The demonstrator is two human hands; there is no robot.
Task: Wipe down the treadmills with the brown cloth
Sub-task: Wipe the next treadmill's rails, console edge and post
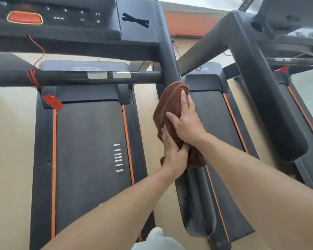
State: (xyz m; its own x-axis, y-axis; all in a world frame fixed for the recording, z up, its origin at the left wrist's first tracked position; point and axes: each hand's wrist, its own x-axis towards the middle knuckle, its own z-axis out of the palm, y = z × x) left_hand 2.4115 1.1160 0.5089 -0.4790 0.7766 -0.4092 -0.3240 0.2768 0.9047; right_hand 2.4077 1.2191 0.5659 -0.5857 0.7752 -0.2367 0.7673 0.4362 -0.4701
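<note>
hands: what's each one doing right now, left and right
Left hand: fingers fairly straight, pressing the brown cloth on the treadmill's side handrail.
Right hand: flat on the cloth, pressing, not gripping.

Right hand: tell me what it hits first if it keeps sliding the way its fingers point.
The right hand points up the side handrail under the brown cloth. It would probably first meet the crossbar junction; depth is unclear.
</note>
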